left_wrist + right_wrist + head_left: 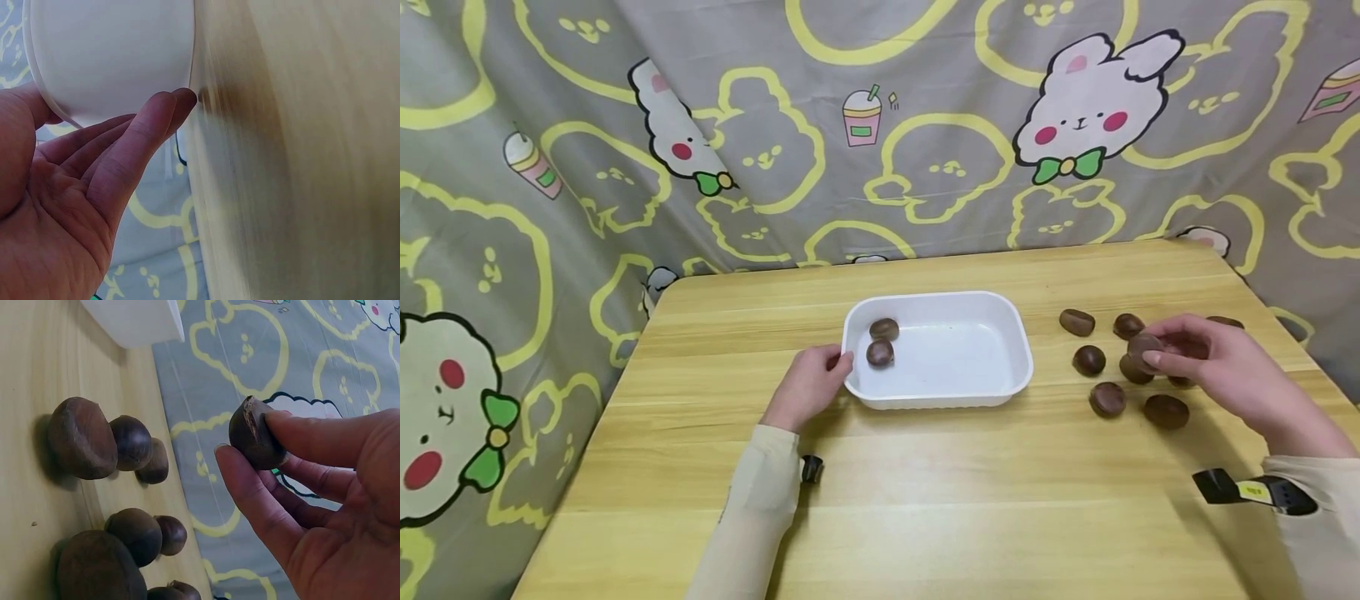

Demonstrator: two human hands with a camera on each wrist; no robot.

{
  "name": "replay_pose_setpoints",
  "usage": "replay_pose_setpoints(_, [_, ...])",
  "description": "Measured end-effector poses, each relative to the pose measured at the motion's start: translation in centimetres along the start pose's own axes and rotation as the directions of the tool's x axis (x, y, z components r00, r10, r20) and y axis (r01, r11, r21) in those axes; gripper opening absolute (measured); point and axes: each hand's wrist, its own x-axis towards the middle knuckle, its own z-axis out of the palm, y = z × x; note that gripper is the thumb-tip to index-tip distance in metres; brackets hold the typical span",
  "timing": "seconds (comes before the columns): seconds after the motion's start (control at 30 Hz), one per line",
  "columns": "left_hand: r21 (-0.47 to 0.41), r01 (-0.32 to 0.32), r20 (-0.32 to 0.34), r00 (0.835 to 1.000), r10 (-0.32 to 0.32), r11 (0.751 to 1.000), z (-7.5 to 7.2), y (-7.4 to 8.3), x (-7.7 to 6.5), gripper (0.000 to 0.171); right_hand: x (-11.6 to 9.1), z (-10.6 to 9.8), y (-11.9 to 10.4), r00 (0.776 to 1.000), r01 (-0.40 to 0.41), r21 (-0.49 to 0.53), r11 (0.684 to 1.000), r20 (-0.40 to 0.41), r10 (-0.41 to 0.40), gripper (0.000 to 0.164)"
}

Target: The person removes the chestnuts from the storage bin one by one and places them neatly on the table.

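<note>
A white plastic tray (pixel 936 404) sits mid-table with two chestnuts (pixel 883 330) at its left end. My left hand (pixel 808 383) touches the tray's left end; in the left wrist view its fingers (pixel 134 134) are fairly straight against the outer wall. Over on the right, my right hand (pixel 1232 367) pinches a chestnut (pixel 1144 351) between thumb and fingertips, held above the table. The same held chestnut (pixel 255 434) shows clearly in the right wrist view. Several loose chestnuts (pixel 1107 400) lie around and below that hand, some partly hidden by it.
The wooden table (pixel 925 517) reaches back to a grey patterned curtain (pixel 940 100), which also hangs along its left side. In the right wrist view, a corner of the tray (pixel 134 322) appears at the top. Each wrist wears a dark strap (pixel 1255 492).
</note>
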Motion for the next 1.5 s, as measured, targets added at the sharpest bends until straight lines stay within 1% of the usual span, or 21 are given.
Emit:
replay_pose_setpoints(0.17, [0.010,-0.001,-0.006,1.000,0.001,1.000,0.0,-0.1,0.0,0.030,-0.5,-0.2,0.7,1.000,-0.003,-0.008,1.000,-0.027,0.003,0.037])
replay_pose_setpoints(0.3, [0.015,-0.004,-0.007,1.000,0.004,1.000,-0.1,-0.1,0.1,0.030,-1.1,-0.7,1.4,0.999,-0.006,0.007,1.000,-0.047,0.006,0.034])
replay_pose_setpoints(0.4, [0.014,-0.008,-0.006,1.000,0.008,1.000,-0.1,0.0,0.1,0.030,-1.7,-1.1,1.9,0.998,-0.031,0.001,1.000,-0.050,0.031,0.036])
replay_pose_setpoints(0.5, [0.013,-0.010,-0.002,1.000,0.010,1.000,-0.1,0.1,0.1,0.030,-2.3,-1.5,2.5,0.997,-0.063,-0.034,0.997,-0.054,0.061,0.040])
replay_pose_setpoints(0.77, [0.015,-0.005,0.005,1.000,0.005,1.000,-0.1,-0.2,0.2,0.029,-3.8,-1.7,4.2,0.993,-0.120,-0.138,0.983,-0.026,0.117,0.044])
replay_pose_setpoints(0.97, [0.009,-0.006,0.011,1.000,0.006,1.000,-0.2,-0.2,0.2,0.030,-4.4,-1.9,5.7,0.992,-0.128,-0.130,0.983,0.000,0.129,0.041])
replay_pose_setpoints(1.17, [0.004,-0.007,0.012,1.000,0.006,1.000,-0.1,-0.2,0.2,0.031,-4.8,-2.0,6.8,0.987,-0.159,-0.163,0.974,0.009,0.162,0.048])
replay_pose_setpoints(1.4, [0.017,-0.002,0.015,1.000,0.002,1.000,-0.1,-0.1,0.0,0.031,-4.7,-2.2,7.9,0.972,-0.222,-0.142,0.965,0.049,0.231,0.049])
replay_pose_setpoints(1.5, [0.017,-0.007,0.013,1.000,0.007,1.000,-0.1,-0.1,0.0,0.031,-4.6,-2.0,8.3,0.969,-0.237,-0.147,0.960,0.040,0.245,0.049])
